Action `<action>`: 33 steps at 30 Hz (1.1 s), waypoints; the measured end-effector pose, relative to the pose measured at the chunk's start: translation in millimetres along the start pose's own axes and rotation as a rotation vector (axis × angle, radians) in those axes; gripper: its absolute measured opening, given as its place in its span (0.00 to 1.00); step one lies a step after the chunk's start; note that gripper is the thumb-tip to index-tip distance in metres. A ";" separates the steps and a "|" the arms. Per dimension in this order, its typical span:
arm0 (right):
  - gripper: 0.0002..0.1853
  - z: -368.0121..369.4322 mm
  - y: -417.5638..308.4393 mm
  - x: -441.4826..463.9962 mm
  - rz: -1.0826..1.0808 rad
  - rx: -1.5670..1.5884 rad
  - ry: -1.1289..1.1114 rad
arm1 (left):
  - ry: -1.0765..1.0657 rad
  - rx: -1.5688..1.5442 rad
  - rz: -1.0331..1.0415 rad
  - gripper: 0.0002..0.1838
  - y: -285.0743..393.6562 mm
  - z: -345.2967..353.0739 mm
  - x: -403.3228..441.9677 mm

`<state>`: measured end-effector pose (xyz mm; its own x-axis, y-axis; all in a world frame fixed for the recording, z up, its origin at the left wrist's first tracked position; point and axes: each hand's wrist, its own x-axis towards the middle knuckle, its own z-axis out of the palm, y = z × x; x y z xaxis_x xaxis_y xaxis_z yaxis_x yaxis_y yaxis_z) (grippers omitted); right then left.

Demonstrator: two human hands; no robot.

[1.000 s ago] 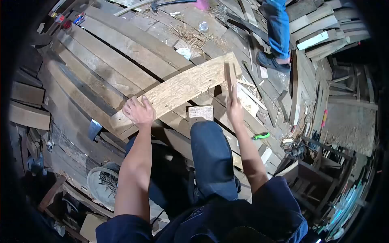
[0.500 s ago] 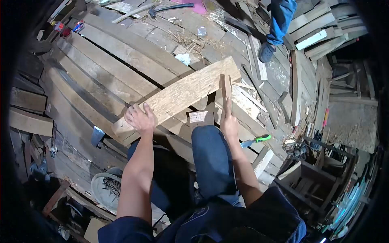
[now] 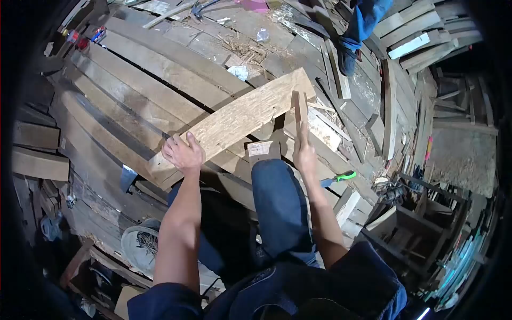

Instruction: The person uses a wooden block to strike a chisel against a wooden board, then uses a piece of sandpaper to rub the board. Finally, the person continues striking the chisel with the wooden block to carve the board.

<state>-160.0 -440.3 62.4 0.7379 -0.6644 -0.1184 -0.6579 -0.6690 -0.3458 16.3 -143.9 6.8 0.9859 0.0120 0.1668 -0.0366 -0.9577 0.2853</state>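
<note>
A pale, rough-faced wooden plank (image 3: 248, 117) lies slanted in front of my knees, over other boards. My left hand (image 3: 183, 153) grips its lower left end, fingers curled over the wood and thumb along the top. My right hand (image 3: 305, 159) is closed around a narrow wooden piece (image 3: 300, 109), with a finger stretched along it. That piece stands against the plank near its far right end; its exact kind does not show. Close to my knee is a small wood block (image 3: 263, 149) with a pale, marked face.
A green-handled tool (image 3: 345, 175) lies right of my right forearm. At lower left stands a bucket (image 3: 130, 245) holding nails. Another person's leg (image 3: 365, 24) is at the top right. Stacked lumber (image 3: 410, 32), a hammer (image 3: 197, 10) and wood scraps lie around.
The whole view has shifted slightly. The other person's foot has moved and turned a little. My hands keep nearly the same places on the plank and the narrow wooden piece.
</note>
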 end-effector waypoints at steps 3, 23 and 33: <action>0.36 -1.5 1.3 12.3 0.032 -0.038 0.003 | 0.006 -0.010 0.001 0.23 -1.4 2.4 0.0; 0.36 -3.4 -6.0 99.4 0.048 -0.072 0.031 | 0.012 0.039 -0.006 0.26 -6.3 9.8 -1.2; 0.38 2.7 2.1 -5.8 -0.097 0.074 -0.020 | 0.004 0.021 -0.019 0.24 -6.0 9.2 1.2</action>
<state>-165.3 -436.9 59.8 0.8011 -0.5902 -0.0991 -0.5705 -0.7032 -0.4243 19.1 -140.7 -3.5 0.9857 0.0311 0.1656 -0.0146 -0.9632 0.2684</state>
